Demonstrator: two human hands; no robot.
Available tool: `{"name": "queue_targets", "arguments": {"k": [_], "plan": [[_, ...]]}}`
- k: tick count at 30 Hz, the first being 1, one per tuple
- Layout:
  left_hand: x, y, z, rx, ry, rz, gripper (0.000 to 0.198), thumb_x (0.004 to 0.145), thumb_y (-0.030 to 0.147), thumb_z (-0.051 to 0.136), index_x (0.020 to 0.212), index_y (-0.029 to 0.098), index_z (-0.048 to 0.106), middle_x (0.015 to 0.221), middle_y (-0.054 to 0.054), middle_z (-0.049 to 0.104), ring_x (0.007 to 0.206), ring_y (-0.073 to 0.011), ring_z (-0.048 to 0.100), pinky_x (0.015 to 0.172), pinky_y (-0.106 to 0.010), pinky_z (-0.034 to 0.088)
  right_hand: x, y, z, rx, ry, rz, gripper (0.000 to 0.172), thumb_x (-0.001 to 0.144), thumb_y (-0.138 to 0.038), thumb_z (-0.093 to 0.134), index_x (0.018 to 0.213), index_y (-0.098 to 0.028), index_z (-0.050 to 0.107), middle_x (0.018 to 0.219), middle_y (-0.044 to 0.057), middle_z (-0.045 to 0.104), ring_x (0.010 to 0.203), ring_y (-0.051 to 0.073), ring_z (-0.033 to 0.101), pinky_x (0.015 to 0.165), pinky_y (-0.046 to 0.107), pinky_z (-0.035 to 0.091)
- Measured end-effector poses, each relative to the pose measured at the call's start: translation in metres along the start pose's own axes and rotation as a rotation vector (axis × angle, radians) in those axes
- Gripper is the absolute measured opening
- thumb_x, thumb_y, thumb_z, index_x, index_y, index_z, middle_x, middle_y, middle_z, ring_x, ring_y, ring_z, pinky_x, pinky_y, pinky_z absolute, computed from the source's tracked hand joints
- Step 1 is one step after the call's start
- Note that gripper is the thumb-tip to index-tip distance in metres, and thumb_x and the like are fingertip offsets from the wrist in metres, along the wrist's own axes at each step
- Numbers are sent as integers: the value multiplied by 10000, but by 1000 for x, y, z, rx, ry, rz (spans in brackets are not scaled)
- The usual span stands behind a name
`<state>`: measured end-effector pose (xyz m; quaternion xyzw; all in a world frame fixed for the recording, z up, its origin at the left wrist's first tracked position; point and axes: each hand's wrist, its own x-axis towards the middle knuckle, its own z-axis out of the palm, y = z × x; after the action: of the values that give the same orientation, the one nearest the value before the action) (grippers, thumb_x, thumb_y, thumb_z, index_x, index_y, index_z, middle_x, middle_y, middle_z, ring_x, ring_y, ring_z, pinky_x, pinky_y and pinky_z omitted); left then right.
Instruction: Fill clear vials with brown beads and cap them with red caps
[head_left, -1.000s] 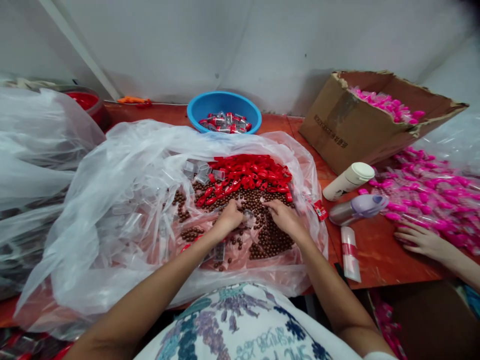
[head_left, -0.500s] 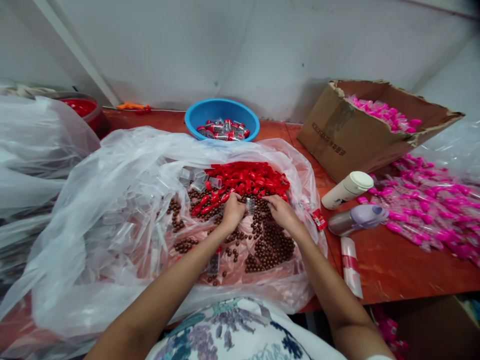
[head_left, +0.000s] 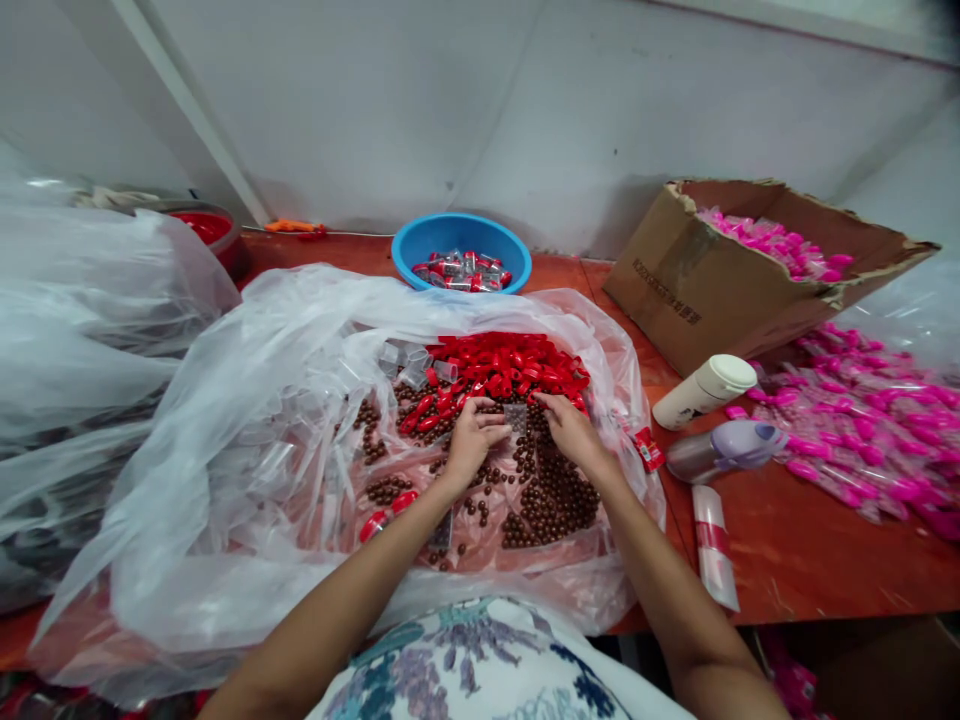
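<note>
Plastic sheet [head_left: 525,582]: nearest under the work, its edge bunched up; best left undisturbed by the forearms, since a tug would likely set the loose balls rolling.
Brown balls [head_left: 551,505]: thickest at the near right, with smaller clusters to the left; a light touch at the edge of the heap probably suits them better than pressing into its middle, as they look smooth and round.
Left hand [head_left: 474,440]: left of centre, fingers partly curled, tips at the left side of the clear cup; whether they pinch it or only touch it, I cannot tell.
Clear cup [head_left: 516,420]: in the gap between the hands, over the balls; a gentle hold on its sides, leaving the mouth free, seems wise, for thin plastic may slip or flex; which way the mouth faces is unclear.
Right hand [head_left: 564,425]: right of the cup and apart from it, thumb and forefinger drawn close together near the red pieces; whether anything small sits between the tips, I cannot tell.
Red pieces [head_left: 517,362]: heaped just beyond the hands; lifting one from the near edge should disturb the heap least.
Spare cups [head_left: 414,362]: far left of the red heap, lying loose.
Blue basin [head_left: 461,228]: farthest, beyond the sheet, holding clear pieces with red ends.
</note>
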<state>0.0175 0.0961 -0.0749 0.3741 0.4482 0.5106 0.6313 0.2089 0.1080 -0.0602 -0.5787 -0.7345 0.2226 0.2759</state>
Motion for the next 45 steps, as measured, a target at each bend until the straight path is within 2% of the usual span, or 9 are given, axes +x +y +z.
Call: {"name": "queue_targets", "arguments": {"k": [9,15,18,21,24,29,32,37,45], "plan": [[-33,33,-22,-45,-35,52,460,615,184,756,1059,183,635,984,-40,661,889,-146,612,812,-277,488,25,-11,19,-36,-9,-67,394,878,-110,372,1196,-180,594,1161,99,605,1093,176,563,982,319,418],[-43,41,-36,-73,29,35,453,614,218,762,1051,179,646,1007,-49,679,901,-163,622,820,-292,489,45,-28,37,-101,-3,-80,336,875,-250,516,1203,-231,586,1169,99,566,1077,220,544,955,354,417],[-48,43,-41,-82,9,48,452,647,232,746,1080,182,627,1073,-68,664,941,-168,620,819,-285,495,46,-31,39,-114,-33,-85,278,831,-222,575,1101,-253,638,1109,77,584,1022,219,565,917,346,436],[-52,45,-46,-70,18,3,469,654,243,746,1101,198,615,1078,-68,664,859,-154,638,732,-260,517,41,-29,34,-82,-37,-77,266,821,-175,549,1056,-257,642,1076,49,598,980,196,582,904,335,446],[-54,45,-51,-65,29,-52,476,637,241,755,1092,198,620,1061,-71,669,791,-144,641,643,-231,518,31,-23,29,-14,22,-30,364,821,-181,510,1179,-224,555,1114,67,583,982,195,578,892,358,459],[-54,39,-53,-52,22,-69,482,647,253,748,1105,194,613,1096,-86,653,760,-151,644,556,-214,511,12,-21,24,582,24,242,641,720,-286,614,1319,-205,403,973,31,612,696,142,602,635,305,526],[-55,39,-48,-83,-4,-103,473,660,254,741,1110,194,610,1079,-77,659,737,-150,647,597,-251,535,-1,-36,16,764,-76,250,551,726,-334,628,1250,-206,512,982,35,641,733,147,606,610,275,513],[-63,46,-39,-78,-94,-96,435,687,253,732,1106,198,627,1077,-60,669,778,-152,647,710,-277,534,-17,-72,5,810,-123,189,410,767,-343,627,1158,-219,611,1056,28,659,858,153,608,752,287,502],[-76,51,-37,173,-125,-19,381,716,282,708,1084,192,673,1107,-78,669,1002,-229,613,852,-319,487,-32,-85,10,835,-53,167,294,718,-312,717,997,-225,686,956,16,696,879,172,628,838,319,486]]}}
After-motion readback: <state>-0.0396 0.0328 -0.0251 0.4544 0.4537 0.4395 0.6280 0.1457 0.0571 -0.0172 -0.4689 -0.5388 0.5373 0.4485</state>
